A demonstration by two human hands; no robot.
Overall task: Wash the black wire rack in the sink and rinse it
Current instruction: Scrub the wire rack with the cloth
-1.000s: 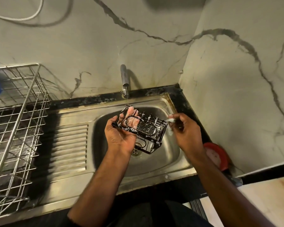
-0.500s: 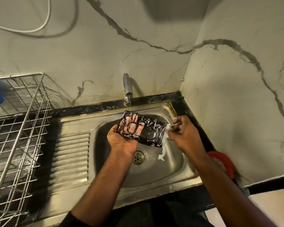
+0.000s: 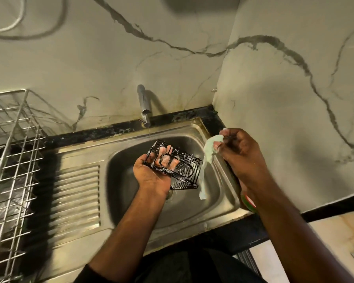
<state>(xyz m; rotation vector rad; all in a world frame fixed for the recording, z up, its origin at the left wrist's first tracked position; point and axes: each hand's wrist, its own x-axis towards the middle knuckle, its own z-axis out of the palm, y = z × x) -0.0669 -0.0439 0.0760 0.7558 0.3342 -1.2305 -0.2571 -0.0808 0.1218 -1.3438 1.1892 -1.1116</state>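
Observation:
The black wire rack is soapy and lies tilted over the steel sink basin. My left hand holds it from below, palm up, with fingers poking through its wires. My right hand is off to the right of the rack, above the sink's right rim, pinching a pale green sudsy cloth that hangs down in a long strip. A thin stream of water falls from the tap just behind the rack.
A steel wire dish rack stands on the left beside the ribbed drainboard. A red round object sits on the black counter behind my right wrist. Marble walls close the back and right sides.
My right hand has pulled away from the rack, up and to the right, drawing the cloth out with it. My left hand has tipped the rack flatter under the tap.

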